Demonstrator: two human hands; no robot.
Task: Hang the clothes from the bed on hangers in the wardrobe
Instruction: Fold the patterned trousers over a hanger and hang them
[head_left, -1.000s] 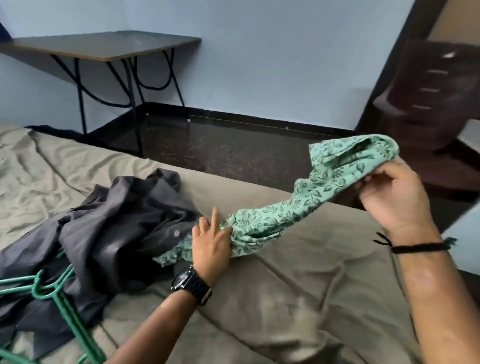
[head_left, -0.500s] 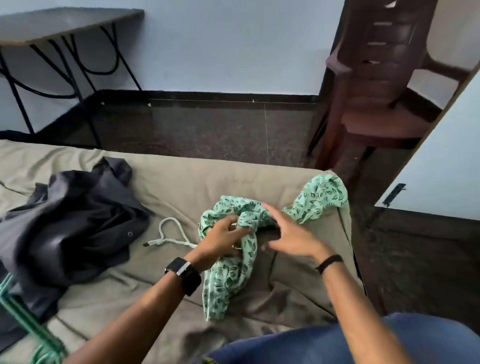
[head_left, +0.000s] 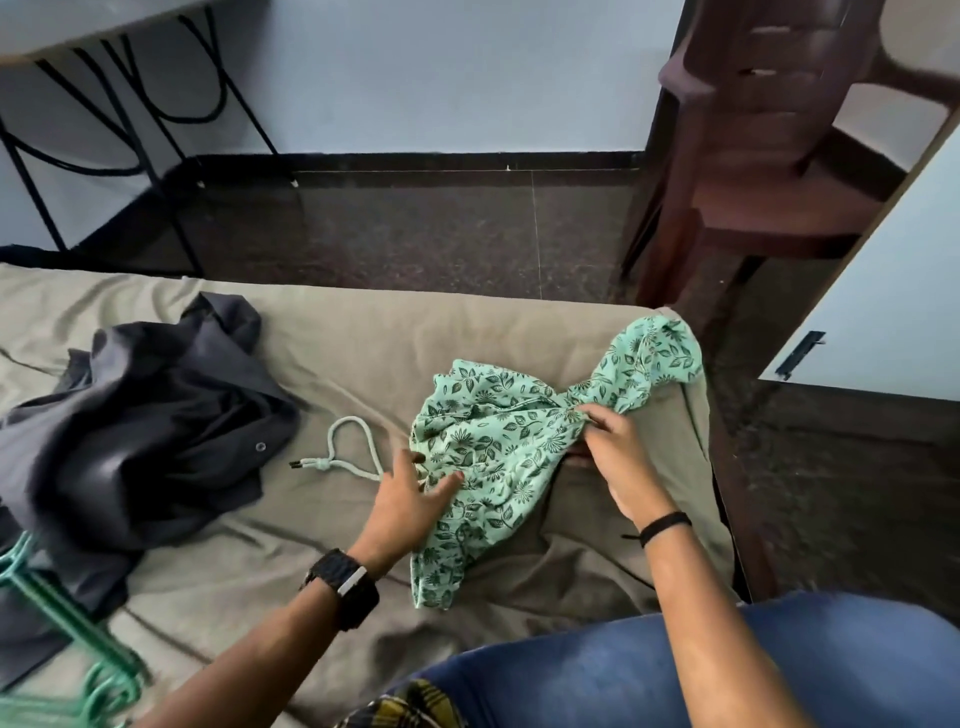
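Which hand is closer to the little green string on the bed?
Left. The left hand is just right of the drawstring; the right hand is farther right, pinching the green leaf-print garment.

Crumpled green leaf-print garment (head_left: 514, 441) on bed (head_left: 363, 353), dark grey shirt (head_left: 140, 415) beside green hangers (head_left: 67, 639).

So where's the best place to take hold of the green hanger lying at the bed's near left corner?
Probably the straight sloping arm of the green hanger, reached by the left hand from above right. That bar lies bare on the bedsheet, while its upper end sits tucked under the dark grey garment.
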